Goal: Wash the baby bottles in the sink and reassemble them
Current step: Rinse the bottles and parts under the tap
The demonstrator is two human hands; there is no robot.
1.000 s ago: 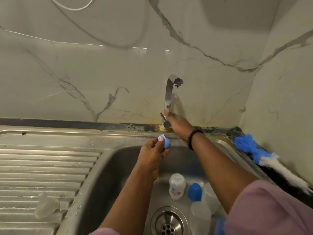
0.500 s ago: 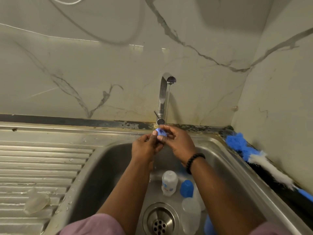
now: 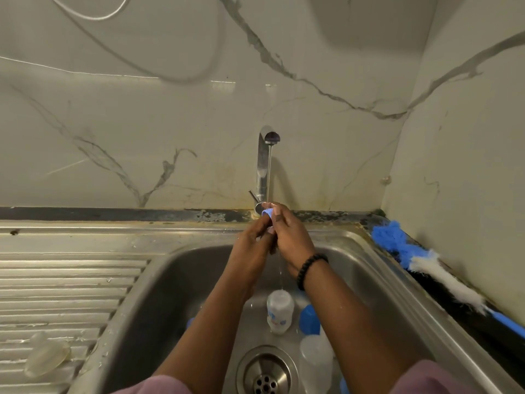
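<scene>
Under tap [image 3: 264, 166] at 12 o'clock, left hand [image 3: 251, 245] and right hand [image 3: 289, 237] pinch blue ring [image 3: 268, 213] in stream. Best to rotate it so water reaches threads. Keep grip firm; wet plastic likely slips.

I see bare basin floor left of the drain [image 3: 265, 371], so a hand could pass there. On its right side a bottle [image 3: 279, 311], a blue cap [image 3: 309, 319] and a clear cup [image 3: 315, 362] crowd together. A brush [image 3: 426, 263] lies along the right rim.
</scene>
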